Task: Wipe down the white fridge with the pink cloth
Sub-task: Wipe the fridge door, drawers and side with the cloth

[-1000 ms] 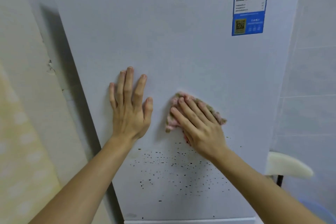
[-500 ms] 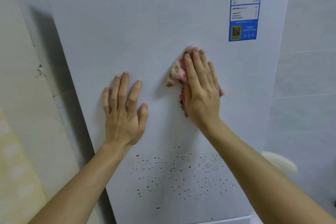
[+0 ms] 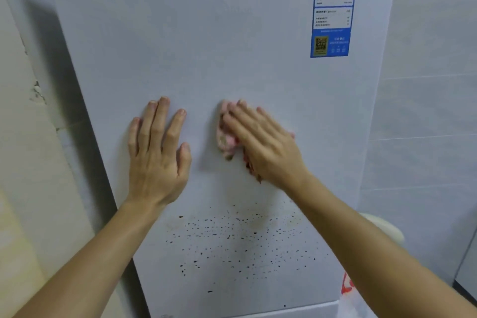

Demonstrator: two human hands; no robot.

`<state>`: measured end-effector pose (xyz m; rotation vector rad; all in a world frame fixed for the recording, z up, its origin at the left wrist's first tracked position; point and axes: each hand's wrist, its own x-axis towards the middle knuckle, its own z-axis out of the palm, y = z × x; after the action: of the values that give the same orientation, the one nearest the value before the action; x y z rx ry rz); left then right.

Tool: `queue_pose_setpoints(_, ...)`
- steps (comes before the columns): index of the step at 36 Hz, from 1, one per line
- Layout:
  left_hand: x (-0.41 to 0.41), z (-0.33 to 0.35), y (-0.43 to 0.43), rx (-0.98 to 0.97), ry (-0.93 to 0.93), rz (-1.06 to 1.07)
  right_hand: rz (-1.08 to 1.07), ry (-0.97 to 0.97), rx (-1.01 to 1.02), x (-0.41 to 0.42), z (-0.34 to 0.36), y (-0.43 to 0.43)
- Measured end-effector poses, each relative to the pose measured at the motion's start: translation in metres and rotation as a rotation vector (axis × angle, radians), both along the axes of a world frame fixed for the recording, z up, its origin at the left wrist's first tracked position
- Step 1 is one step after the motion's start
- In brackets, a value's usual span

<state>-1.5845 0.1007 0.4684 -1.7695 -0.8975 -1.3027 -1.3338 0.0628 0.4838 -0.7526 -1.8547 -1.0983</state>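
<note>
The white fridge [image 3: 206, 41] fills the view, its door facing me. My right hand [image 3: 263, 144] presses the crumpled pink cloth [image 3: 225, 137] flat against the door at mid height; most of the cloth is hidden under the palm. My left hand [image 3: 157, 152] lies flat on the door just left of the cloth, fingers spread, holding nothing. Many small dark specks [image 3: 237, 242] dot the door below both hands.
A blue and white energy label [image 3: 333, 8] is stuck at the door's upper right. A beige wall [image 3: 23, 162] stands close on the left, grey tiles [image 3: 426, 111] on the right. A whitish rounded object [image 3: 387, 227] pokes out behind my right forearm.
My right hand slid the cloth up toward the label, then back down and left to beside my left hand. My left hand stayed flat on the door.
</note>
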Motion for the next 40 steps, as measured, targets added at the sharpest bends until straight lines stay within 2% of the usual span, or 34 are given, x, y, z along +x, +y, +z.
queue_pose_setpoints(4,0.0,0.001,0.001,0.003,0.005,-0.001,-0.005,0.307,0.109,-0.019,0.037,0.01)
queue_pose_setpoints(7,0.001,0.0,0.004,0.013,-0.007,-0.004,0.026,0.497,0.131,-0.048,0.039,0.011)
queue_pose_setpoints(9,0.004,-0.002,0.005,0.027,-0.023,-0.006,0.07,0.47,0.101,-0.061,0.027,0.01)
queue_pose_setpoints(12,0.011,-0.003,0.004,0.025,-0.051,-0.017,0.098,0.277,0.044,-0.063,-0.009,0.006)
queue_pose_setpoints(16,0.022,-0.004,0.004,0.03,-0.055,-0.014,0.052,0.108,-0.009,-0.032,-0.049,0.0)
queue_pose_setpoints(19,0.032,-0.002,0.005,0.057,-0.046,-0.02,0.011,0.082,-0.026,0.004,-0.059,-0.007)
queue_pose_setpoints(22,0.042,0.001,0.006,0.068,-0.06,-0.03,-0.059,0.195,-0.01,0.051,-0.069,-0.011)
queue_pose_setpoints(26,0.047,-0.001,0.009,0.08,-0.087,-0.019,-0.162,0.567,0.027,0.108,-0.078,-0.013)
queue_pose_setpoints(34,0.048,-0.002,0.011,0.098,-0.093,-0.015,-0.099,0.996,0.066,0.066,-0.046,0.0)
queue_pose_setpoints(37,0.049,-0.002,0.011,0.103,-0.095,-0.012,-0.061,0.953,0.077,0.031,-0.027,0.007)
queue_pose_setpoints(40,0.048,-0.002,0.01,0.095,-0.09,-0.034,-0.024,0.74,0.091,-0.017,-0.018,0.014)
